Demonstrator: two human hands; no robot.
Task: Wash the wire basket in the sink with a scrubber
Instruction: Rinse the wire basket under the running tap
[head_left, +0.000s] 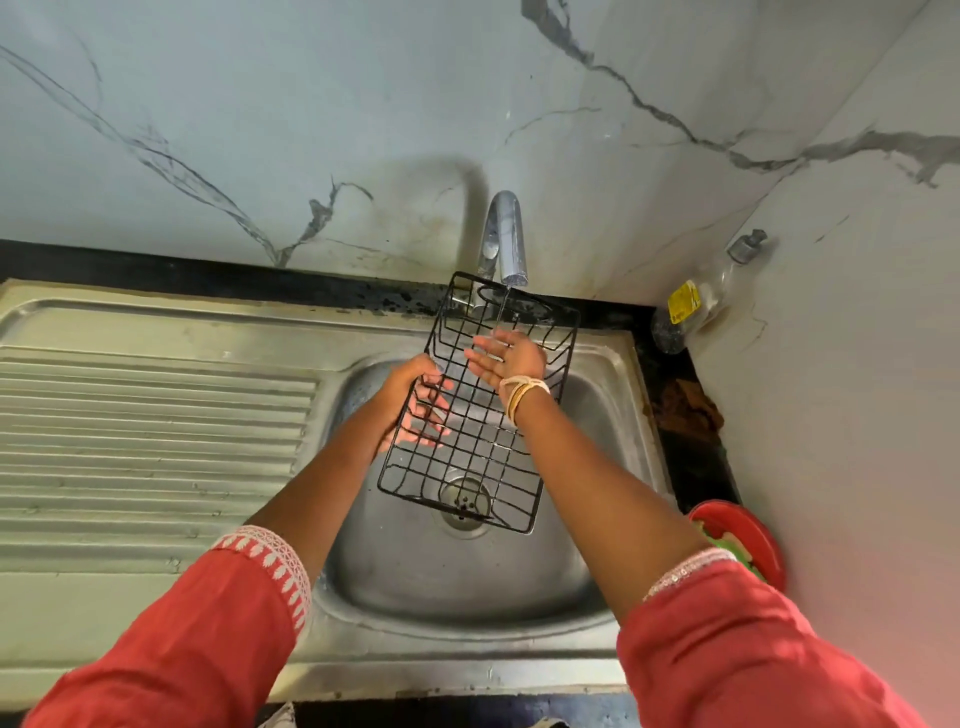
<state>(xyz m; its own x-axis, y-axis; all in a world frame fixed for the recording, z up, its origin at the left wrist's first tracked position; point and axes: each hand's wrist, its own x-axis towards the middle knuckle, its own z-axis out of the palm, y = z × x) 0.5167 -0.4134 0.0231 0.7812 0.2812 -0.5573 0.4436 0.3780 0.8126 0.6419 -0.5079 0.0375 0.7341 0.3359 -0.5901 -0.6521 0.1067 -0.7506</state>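
Observation:
A black wire basket (470, 457) hangs tilted over the steel sink bowl (415, 577), its far end under the running tap (506, 234). My left hand (421, 400) grips its left side, fingers curled beneath the mesh. My right hand (511, 356) lies flat and open inside the basket, palm up under the thin water stream. No scrubber is in either hand.
A ribbed draining board (150, 436) lies to the left of the bowl. A clear bottle with a yellow label (691, 306) stands in the back right corner. A brown scrubber-like pad (685, 405) rests on the black counter, and a red bowl (743, 540) sits near the right edge.

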